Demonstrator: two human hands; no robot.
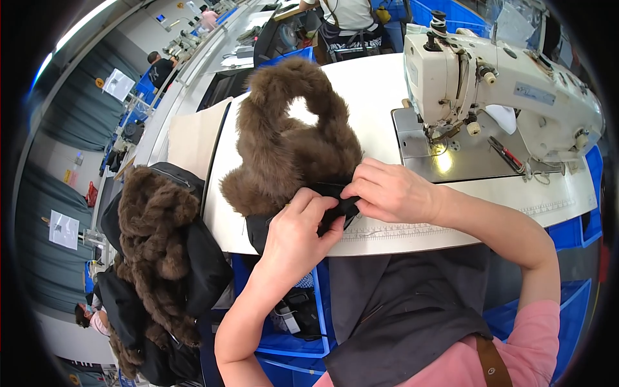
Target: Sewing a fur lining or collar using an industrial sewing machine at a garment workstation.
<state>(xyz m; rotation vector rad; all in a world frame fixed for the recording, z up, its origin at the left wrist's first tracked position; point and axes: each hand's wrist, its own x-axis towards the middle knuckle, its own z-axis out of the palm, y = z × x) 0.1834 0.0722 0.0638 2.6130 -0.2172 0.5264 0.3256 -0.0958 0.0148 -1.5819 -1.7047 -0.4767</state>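
Head view: from my distant seat I read the scene left to right, beginning with a heap [161,226] of dark cloth and brown fur beside the left edge of the bench [377,87]. Next came the fur [274,138], a looped brown piece on the bench, straight ahead of the left hand [291,226] and leaning a little to its left. Its long axis, as I judged it, ran away from the body, with the open loop at the far end. At its near edge lay the black cloth [330,189], and I took the coming move to turn on that edge, caught between both hands. My left hand had thumb and fingers bent in on the cloth, pinching it from the left, and sat nearer the bulk of the fur. My right hand [396,192] had its fingertips pressed together on the same cloth, its knuckles just beside the fur's near right corner. I could not tell whether cloth and fur were joined, since the fingers hid the meeting line. Farther right stood the sewing machine [474,84], well apart from the cloth, with red-handled snips [507,155] on its bed.
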